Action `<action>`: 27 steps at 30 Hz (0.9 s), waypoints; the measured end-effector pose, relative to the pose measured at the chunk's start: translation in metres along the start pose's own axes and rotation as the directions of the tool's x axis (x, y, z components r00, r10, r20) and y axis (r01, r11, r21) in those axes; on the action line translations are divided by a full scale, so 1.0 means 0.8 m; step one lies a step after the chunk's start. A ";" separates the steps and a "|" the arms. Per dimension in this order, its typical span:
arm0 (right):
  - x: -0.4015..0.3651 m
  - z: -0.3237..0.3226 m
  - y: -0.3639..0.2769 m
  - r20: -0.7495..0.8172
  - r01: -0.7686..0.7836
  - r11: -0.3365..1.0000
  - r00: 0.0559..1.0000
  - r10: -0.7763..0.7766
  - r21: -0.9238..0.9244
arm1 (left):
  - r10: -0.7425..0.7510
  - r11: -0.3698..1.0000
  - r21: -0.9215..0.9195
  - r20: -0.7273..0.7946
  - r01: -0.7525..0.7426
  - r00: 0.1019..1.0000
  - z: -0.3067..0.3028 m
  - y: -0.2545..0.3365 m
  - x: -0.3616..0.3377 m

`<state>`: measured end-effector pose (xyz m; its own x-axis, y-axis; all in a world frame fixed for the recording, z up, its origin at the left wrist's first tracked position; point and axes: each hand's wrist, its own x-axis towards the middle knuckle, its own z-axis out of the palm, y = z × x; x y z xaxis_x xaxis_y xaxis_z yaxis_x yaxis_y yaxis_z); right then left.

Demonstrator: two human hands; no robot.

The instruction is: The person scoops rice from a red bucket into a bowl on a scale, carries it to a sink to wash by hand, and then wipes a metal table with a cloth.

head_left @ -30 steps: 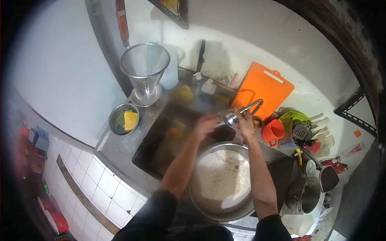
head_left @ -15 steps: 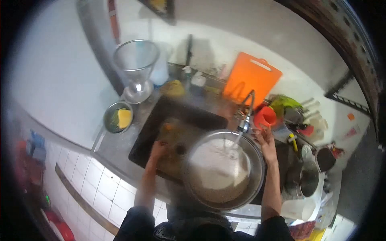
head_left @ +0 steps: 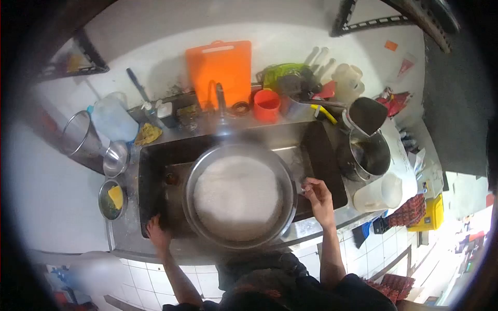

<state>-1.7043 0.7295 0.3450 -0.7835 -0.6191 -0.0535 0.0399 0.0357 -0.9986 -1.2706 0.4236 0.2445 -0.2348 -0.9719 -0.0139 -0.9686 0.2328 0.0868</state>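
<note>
A wide metal bowl holds whitish grains that look like rice, under a pale, cloudy surface. It sits over the front middle of the dark sink. My right hand is beside the bowl's right rim, thumb and fingers pinched together. A small greyish bit shows at the fingertips, too little to name. At the sink's front left corner is my left hand, fingers loosely apart, with nothing seen in it. The tap rises just behind the bowl; its spout is blurred.
An orange cutting board leans on the wall. To the right are a red cup, a metal pot and a clear plastic jug. At left stand a small bowl with a yellow sponge and a large plastic jug.
The view has turned and shifted right. My left hand has left the sink's middle for its front left corner. My right hand has moved away from the tap, along the bowl's right side.
</note>
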 end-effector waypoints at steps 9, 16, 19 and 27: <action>-0.026 -0.008 0.048 0.008 -0.005 0.918 1.000 0.009 -0.396 | -0.278 0.440 -0.877 0.073 0.194 0.958 0.004 0.052 -0.085; -0.071 0.023 0.080 0.247 -0.058 0.963 0.961 0.125 -0.262 | -0.280 0.305 -0.945 0.030 0.119 0.960 0.010 0.084 -0.148; -0.073 0.030 0.071 0.275 -0.168 0.983 0.944 0.183 -0.078 | -0.230 0.160 -0.980 0.083 0.122 0.970 0.023 0.072 -0.168; -0.055 -0.007 0.119 0.240 -0.008 0.990 0.970 0.043 -0.143 | -0.206 0.350 -0.936 -0.037 0.038 0.978 0.004 0.019 -0.239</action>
<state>-1.6697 0.7648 0.2527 -0.6097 -0.7869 -0.0953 -0.0429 0.1528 -0.9873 -1.2405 0.6131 0.2452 -0.0275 -0.9996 0.0059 -0.2723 0.0132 0.9621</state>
